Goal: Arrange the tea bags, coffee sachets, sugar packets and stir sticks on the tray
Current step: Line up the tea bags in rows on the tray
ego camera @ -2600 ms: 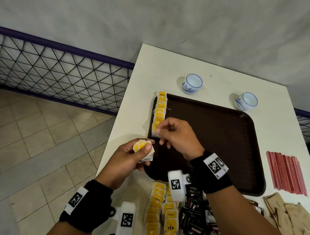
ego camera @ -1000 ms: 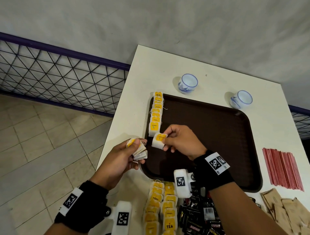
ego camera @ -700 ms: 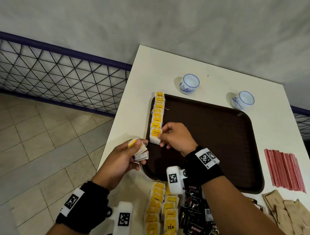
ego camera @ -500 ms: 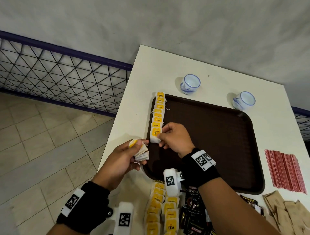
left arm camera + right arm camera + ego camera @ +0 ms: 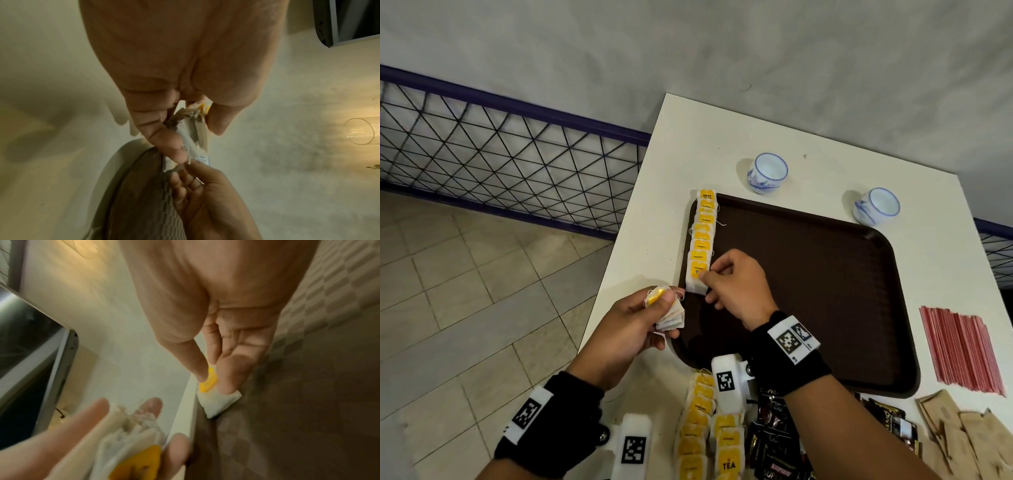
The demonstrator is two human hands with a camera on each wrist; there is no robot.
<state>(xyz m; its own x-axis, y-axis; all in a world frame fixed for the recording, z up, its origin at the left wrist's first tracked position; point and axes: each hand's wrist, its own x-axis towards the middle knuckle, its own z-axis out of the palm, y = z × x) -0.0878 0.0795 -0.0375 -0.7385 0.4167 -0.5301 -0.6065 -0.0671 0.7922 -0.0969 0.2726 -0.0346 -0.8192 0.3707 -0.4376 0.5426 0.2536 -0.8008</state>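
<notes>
A dark brown tray [image 5: 825,274] lies on the white table. A row of yellow-tagged tea bags [image 5: 702,236] runs along its left edge. My right hand [image 5: 707,279] pinches the nearest tea bag [image 5: 695,281] of that row between thumb and fingers; the right wrist view shows this tea bag [image 5: 220,400] lying on the tray rim. My left hand [image 5: 659,313] hovers just left of the tray and grips a small stack of tea bags [image 5: 671,313]; the same stack [image 5: 192,131] shows in the left wrist view.
More tea bags [image 5: 705,431] and black coffee sachets [image 5: 774,445] lie at the near table edge. Brown sugar packets [image 5: 962,431] sit near right, red stir sticks [image 5: 962,349] right of the tray. Two blue-rimmed cups [image 5: 768,171] [image 5: 876,205] stand behind it.
My right hand carried a tea bag from beside the left hand's stack to the near end of the row and set it down there. The left hand stayed put.
</notes>
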